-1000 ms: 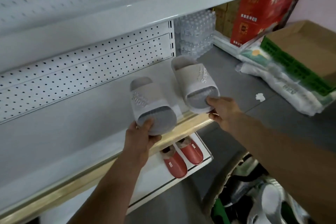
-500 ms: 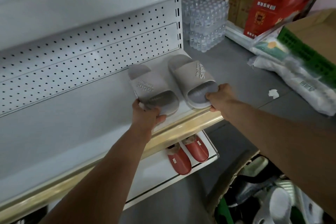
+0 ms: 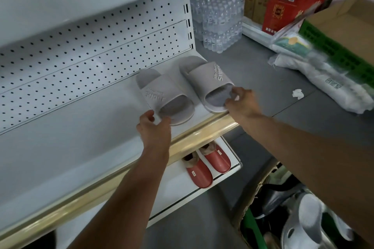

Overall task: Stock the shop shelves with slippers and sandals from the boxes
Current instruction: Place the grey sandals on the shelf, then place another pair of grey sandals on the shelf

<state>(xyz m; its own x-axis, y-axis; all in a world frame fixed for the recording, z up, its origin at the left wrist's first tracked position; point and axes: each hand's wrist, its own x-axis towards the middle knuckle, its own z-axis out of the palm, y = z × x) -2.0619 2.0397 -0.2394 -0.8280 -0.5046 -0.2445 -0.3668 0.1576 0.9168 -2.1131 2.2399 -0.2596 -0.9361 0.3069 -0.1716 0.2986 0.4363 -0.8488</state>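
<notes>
On the middle shelf (image 3: 81, 147), right-hand end, just behind the gold trim (image 3: 192, 139): one pair of grey slides, embossed lettering on the straps, heels toward me.

Item 1, left slide (image 3: 164, 95). A second ago I held it tilted up off the deck; now its sole lies flat on the shelf. My left hand (image 3: 153, 127) pinches the heel rim between thumb and curled fingers, a narrow grip, not yet let go.

Item 2, right slide (image 3: 208, 83). Likewise lowered from the air to the shelf, close beside its partner and near the shelf's end. My right hand (image 3: 240, 101) holds the heel edge, fingertips curled over the rim.

Status: the pair has gone from carried to set down, so this placement looks all but finished. I judge that only a small squaring-up and release remain.

Also stocked: red fleece-lined slippers (image 3: 206, 166), one pair, on the lower shelf (image 3: 182, 194).

Stock remaining: more footwear in the open box (image 3: 261, 184) at lower right, including a white clog (image 3: 309, 226). Most of the middle shelf to the left holds nothing yet, so the job appears to be at an early stage.
</notes>
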